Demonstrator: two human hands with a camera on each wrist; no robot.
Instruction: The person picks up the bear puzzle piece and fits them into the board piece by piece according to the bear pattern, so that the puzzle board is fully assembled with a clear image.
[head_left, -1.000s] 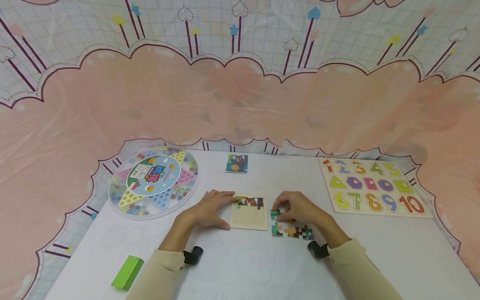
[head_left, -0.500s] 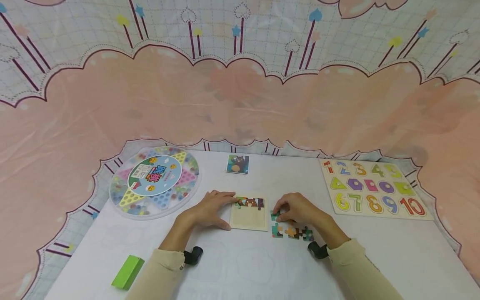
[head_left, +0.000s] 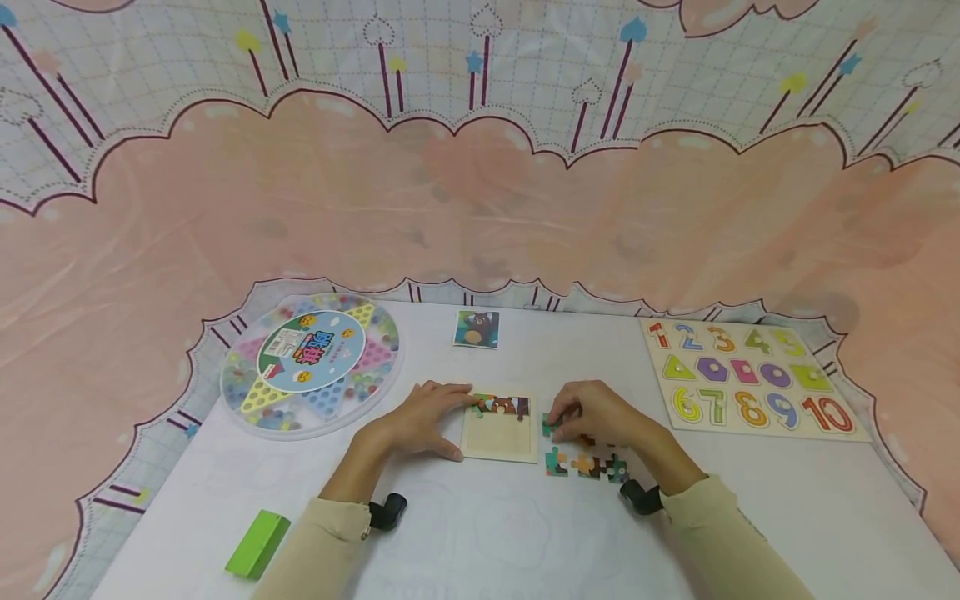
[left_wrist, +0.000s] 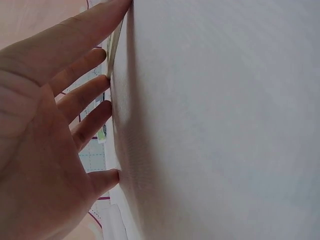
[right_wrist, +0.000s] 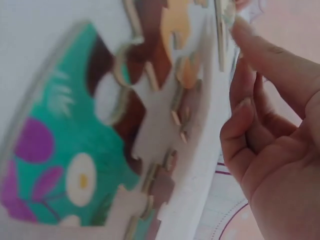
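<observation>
A square wooden puzzle tray (head_left: 498, 437) lies in the middle of the table in the head view, a row of bear-face pieces (head_left: 501, 406) along its top. My left hand (head_left: 416, 421) spreads along the tray's left side, thumb at the lower corner; in the left wrist view, the tray's edge (left_wrist: 115, 47) meets the fairly straight fingers. Right of the tray, my right hand (head_left: 600, 414) pinches a green puzzle piece (head_left: 548, 425) between thumb and fingers. Below it lie several loose puzzle pieces (head_left: 585, 466), large in the right wrist view, with a teal flowered piece (right_wrist: 65, 145) nearest.
A bear picture card (head_left: 477, 330) lies behind the tray. A round marble game board (head_left: 311, 362) sits at the left, and a wooden number board (head_left: 750, 379) at the right. Near the front left is a green block (head_left: 257, 545).
Both hands keep nearly the same places. The right fingers shift very slightly around the green puzzle piece, and the whole head view drifts a little.
</observation>
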